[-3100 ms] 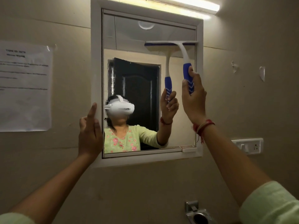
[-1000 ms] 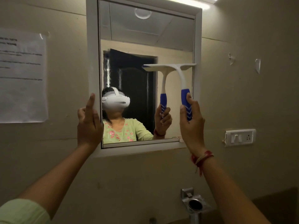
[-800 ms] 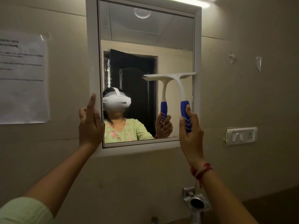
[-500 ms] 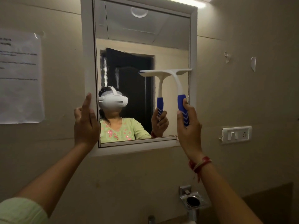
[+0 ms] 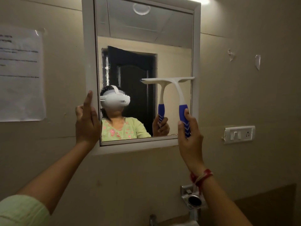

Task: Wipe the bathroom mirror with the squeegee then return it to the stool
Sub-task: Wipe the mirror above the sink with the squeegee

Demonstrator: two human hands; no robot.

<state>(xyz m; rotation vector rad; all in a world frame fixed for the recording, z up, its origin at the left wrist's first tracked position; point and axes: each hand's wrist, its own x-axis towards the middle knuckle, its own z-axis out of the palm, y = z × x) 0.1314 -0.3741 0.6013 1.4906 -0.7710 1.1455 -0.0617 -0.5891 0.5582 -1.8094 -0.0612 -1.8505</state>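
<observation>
You hold the squeegee low on the mirror's right side, stroke in progress.

Nearest, your right hand [image 5: 189, 136] is wrapped tight around the blue ribbed grip of the white plastic T-shaped squeegee [image 5: 176, 86]. Your left hand [image 5: 87, 123] lies flat, fingers loose, against the white-framed wall mirror [image 5: 88, 62], steadying its left edge and gripping nothing. The handle's long axis runs near vertical, leaning slightly left. The blade points up and lies horizontal across the glass, its right end touching the frame. The tool looks light and stiff. The ribbed grip is the place to hold it, since the smooth white neck would likely slip when wet. The glass is fragile, so press evenly. The stool is not in view.
</observation>
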